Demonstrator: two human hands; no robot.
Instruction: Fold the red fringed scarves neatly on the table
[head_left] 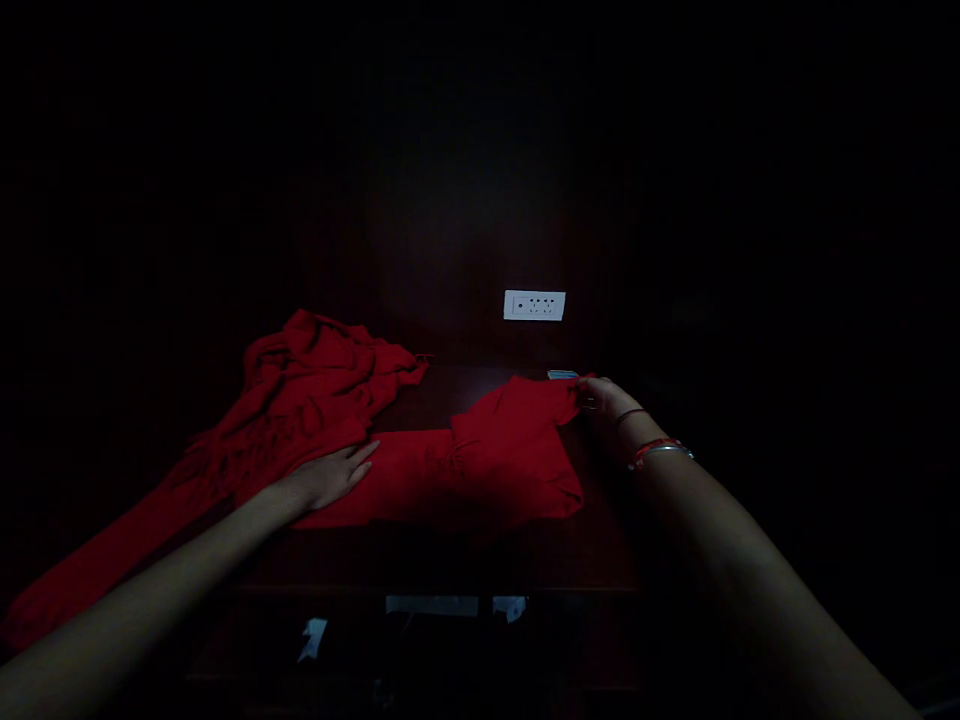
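A red cloth lies in folds on the dark table. My left hand rests flat on its left part, fingers stretched out. At the far right corner of the cloth, my right hand is closed, pinching the raised edge. To the left is a crumpled heap of red fringed fabric, like a shawl, which trails down toward the lower left. Whether the heap and the folded cloth are one piece, I cannot tell.
The scene is very dark. A white socket plate is on the wall behind the table. A small bluish flat item lies near my right hand. Below the table's front edge, pale scraps show on a lower level.
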